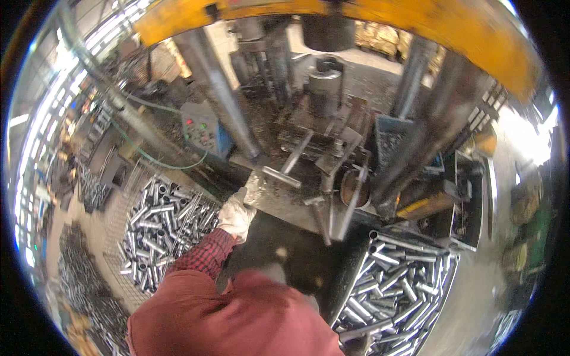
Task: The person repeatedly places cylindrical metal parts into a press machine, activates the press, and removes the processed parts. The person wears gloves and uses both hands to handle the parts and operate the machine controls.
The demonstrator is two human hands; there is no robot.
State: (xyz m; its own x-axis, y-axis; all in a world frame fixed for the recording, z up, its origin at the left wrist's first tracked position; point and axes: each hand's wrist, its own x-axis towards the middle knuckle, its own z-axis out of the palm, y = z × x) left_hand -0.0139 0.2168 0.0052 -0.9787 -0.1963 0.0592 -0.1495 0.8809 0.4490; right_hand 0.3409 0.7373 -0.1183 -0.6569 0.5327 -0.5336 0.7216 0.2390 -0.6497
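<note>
My left hand (236, 215), in a pale work glove below a red checked cuff, is at the near left edge of the press bed (306, 204). Its fingers point away from me and blur together, so their grip is unclear. Just left of it, a wire basket (116, 246) holds many shiny metal tubes (155, 225). My right hand does not show. Beyond, on the press, a steel cylindrical die (325, 89) stands upright under the dark round ram (328, 32). A T-shaped metal bar (282, 177) lies on the bed in front of it.
A second bin (456, 267) of cut tubes stands at the near right. Thick steel columns (217, 89) rise on both sides beneath a yellow crossbeam (415, 15). A control box (205, 127) with red and green buttons is at the left. Long bars (353, 202) jut toward me.
</note>
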